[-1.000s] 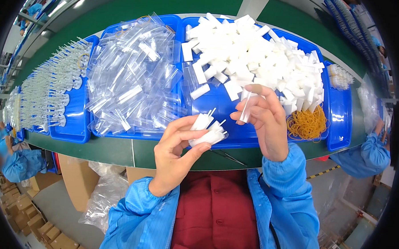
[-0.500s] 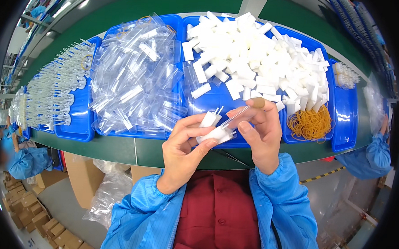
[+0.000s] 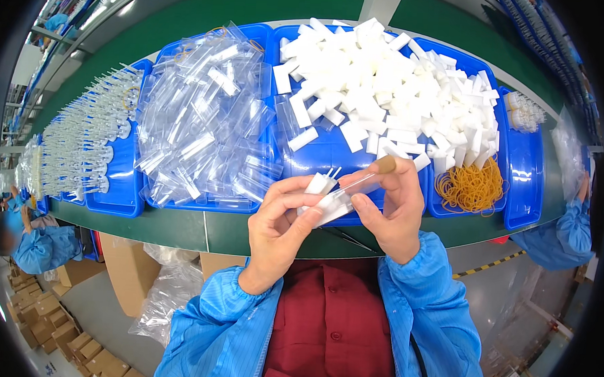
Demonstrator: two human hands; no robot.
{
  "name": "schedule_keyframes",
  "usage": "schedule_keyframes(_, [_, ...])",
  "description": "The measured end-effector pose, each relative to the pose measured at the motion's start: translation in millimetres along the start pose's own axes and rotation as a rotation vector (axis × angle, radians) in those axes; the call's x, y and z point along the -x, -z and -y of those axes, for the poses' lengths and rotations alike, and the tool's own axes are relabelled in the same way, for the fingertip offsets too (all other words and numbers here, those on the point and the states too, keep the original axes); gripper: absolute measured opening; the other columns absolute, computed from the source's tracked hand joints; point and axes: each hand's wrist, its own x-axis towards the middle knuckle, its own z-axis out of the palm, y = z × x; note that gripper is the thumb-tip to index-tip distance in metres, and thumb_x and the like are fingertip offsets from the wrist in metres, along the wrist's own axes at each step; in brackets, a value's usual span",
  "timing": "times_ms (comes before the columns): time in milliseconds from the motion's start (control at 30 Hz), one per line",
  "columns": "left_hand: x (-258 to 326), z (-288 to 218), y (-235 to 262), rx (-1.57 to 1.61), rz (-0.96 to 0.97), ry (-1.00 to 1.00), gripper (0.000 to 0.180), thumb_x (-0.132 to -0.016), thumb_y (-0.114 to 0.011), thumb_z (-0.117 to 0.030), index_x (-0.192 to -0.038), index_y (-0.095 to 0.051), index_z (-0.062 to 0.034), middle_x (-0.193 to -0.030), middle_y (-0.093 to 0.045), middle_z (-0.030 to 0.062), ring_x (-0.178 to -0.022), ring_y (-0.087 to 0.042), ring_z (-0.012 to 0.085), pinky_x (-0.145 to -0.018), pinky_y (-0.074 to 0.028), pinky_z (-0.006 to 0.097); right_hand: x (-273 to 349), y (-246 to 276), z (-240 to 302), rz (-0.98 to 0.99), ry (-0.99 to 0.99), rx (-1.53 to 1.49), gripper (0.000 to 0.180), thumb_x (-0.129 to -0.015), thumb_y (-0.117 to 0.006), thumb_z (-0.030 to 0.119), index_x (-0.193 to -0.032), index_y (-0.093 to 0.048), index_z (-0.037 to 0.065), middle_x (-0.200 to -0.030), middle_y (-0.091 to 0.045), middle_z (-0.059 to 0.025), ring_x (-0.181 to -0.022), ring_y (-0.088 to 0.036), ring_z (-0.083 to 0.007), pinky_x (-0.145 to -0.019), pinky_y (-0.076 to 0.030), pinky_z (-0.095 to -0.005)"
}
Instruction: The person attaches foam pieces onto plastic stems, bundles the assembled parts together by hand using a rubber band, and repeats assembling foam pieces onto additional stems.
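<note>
My left hand (image 3: 273,221) is closed around a white piece (image 3: 320,184) with two thin prongs sticking up from it. Just below, a white block shows at my left thumb, against a clear plastic sleeve (image 3: 349,192). My right hand (image 3: 399,209) grips the far side of that sleeve between thumb and fingers, with a tan finger cot (image 3: 386,165) on one fingertip. How far the white block sits inside the sleeve, I cannot tell. Both hands are above the near edge of the blue trays.
Clear sleeves (image 3: 204,117) heap in one blue tray, white foam-like blocks (image 3: 381,77) in another. Yellow rubber bands (image 3: 472,186) lie at right. Rows of white pronged pieces (image 3: 81,145) stand at left. A dark thin tool (image 3: 348,238) lies on the green table (image 3: 226,231). Co-workers sit both sides.
My right hand has shifted slightly left and down. The sleeve has turned and shows a broader side. My left hand keeps its hold.
</note>
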Motion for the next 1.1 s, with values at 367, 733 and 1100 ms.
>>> schedule_keyframes(367, [-3.2, -3.5, -3.4, -0.316, 0.017, -0.07, 0.019, -0.086, -0.073, 0.002, -0.104, -0.072, -0.0015, -0.123, -0.059, 0.0129, -0.105, -0.065, 0.0218, -0.088, -0.053, 0.03, 7.3, 3.1, -2.6, 0.036, 0.097, 0.019, 0.04, -0.086, -0.071, -0.002, -0.115, -0.045, 0.003, -0.107, -0.07, -0.0173, -0.103, -0.068, -0.0202, -0.094, -0.05, -0.0323])
schedule_keyframes(733, [-5.5, -5.6, 0.3, -0.434, 0.013, -0.153, 0.028, -0.08, -0.079, 0.002, -0.108, -0.075, -0.0022, -0.131, -0.059, 0.0158, -0.113, -0.064, 0.0271, -0.093, -0.052, 0.034, 1.2, 8.1, 4.7, 0.101, -0.005, 0.036, 0.036, -0.091, -0.072, 0.005, -0.117, -0.047, 0.003, -0.111, -0.07, -0.0161, -0.111, -0.063, -0.0191, -0.101, -0.045, -0.0338])
schedule_keyframes(1100, [-3.4, -7.6, 16.3, -0.21, 0.146, -0.212, 0.033, -0.081, -0.076, 0.005, -0.113, -0.071, -0.0013, -0.125, -0.061, 0.0167, -0.118, -0.062, 0.0303, -0.098, -0.051, 0.037, -1.6, 26.4, 3.5, 0.075, -0.18, -0.229, 0.033, -0.093, -0.071, 0.012, -0.117, -0.049, 0.005, -0.11, -0.072, -0.0161, -0.125, -0.054, -0.0224, -0.109, -0.038, -0.0393])
